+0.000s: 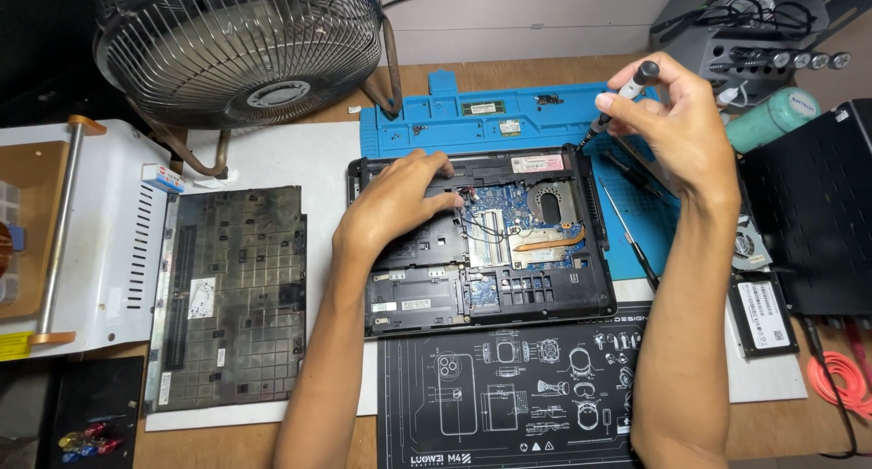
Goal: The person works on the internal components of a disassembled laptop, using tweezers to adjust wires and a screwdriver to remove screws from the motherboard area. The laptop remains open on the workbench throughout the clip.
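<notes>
Opened laptop chassis (481, 242) at frame centre, on blue repair mat (509, 115). Left hand (395, 206) pressed flat on its upper-left edge, fingers spread, gripping nothing. Right hand (677, 124) pinched shut around precision screwdriver (618, 101), tip at upper-right corner. Open room lower centre over black diagram mat (509, 387). Removed bottom cover (232, 296) left, white rectangular label attached.

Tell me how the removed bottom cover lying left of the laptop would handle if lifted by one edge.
The bottom cover looks a thin, wide, ribbed plastic panel, so probably light and liable to flex. It lies flat on the white mat, so it should slide, not roll.
</notes>
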